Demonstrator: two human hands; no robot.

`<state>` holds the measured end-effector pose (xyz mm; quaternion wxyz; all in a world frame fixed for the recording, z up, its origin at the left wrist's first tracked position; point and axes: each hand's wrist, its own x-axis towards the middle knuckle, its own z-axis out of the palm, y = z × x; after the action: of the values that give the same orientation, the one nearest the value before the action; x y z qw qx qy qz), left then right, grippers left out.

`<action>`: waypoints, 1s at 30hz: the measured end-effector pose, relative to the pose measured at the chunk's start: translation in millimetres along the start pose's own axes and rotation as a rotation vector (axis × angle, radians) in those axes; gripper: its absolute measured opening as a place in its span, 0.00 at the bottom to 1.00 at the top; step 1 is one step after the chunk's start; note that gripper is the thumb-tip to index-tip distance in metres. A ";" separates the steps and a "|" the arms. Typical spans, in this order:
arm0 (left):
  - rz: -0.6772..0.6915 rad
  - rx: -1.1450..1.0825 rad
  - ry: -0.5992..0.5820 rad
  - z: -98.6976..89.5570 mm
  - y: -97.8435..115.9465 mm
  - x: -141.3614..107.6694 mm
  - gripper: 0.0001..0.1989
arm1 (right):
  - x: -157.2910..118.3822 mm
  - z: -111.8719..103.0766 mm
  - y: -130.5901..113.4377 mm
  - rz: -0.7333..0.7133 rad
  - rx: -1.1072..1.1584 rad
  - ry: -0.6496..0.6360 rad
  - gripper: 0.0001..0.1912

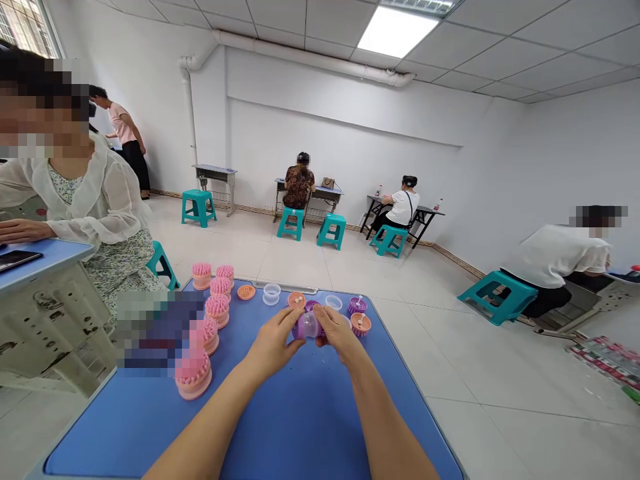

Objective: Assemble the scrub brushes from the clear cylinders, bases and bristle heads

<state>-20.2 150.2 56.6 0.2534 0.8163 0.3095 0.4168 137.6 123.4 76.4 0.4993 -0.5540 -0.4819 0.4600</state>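
In the head view, the left hand (273, 340) and the right hand (340, 333) meet just below the centre of the frame. Both are closed around a purple translucent plastic capsule (307, 325), gripping it from either side. It is held just above the blue surface (250, 433), near that surface's far edge.

Just beyond the hands lie a clear plastic cup (333, 303), a purple bristle piece (357, 305) and a coral-rimmed brush head with purple bristles (361, 325). Further left, near the far edge, are another clear plastic cup (271, 293) and a coral disc-shaped lid (246, 292). A row of pink bristle brushes (193, 373) runs from the lower middle of the surface towards its far edge, left of the hands. A pixelated patch (160, 333) hides whatever lies beside them.

At the left of the frame, a seated co-worker in a sheer white blouse (95, 207) rests a hand (23, 230) on a neighbouring blue desk (50, 257), beside a phone (17, 260). Other people sit at desks along the far wall, and one stands at the upper left. Teal plastic stools (199, 207) stand around the room.
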 end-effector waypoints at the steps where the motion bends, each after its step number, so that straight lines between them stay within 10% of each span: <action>1: -0.042 -0.038 0.012 -0.7 0.9 0.7 0.26 | -1.4 -0.2 -1.2 0.005 0.010 -0.017 0.23; 7: -0.273 -0.412 0.029 -1.1 0.5 3.4 0.24 | -7.8 -6.6 -9.2 -0.076 0.057 -0.138 0.29; 30: -0.205 -0.266 0.052 6.2 0.6 0.9 0.24 | 1.2 -4.5 4.2 -0.124 0.089 -0.113 0.19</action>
<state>-14.4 149.5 54.2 0.3924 0.7287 0.3394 0.4470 142.5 123.9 72.6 0.5227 -0.4735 -0.5217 0.4800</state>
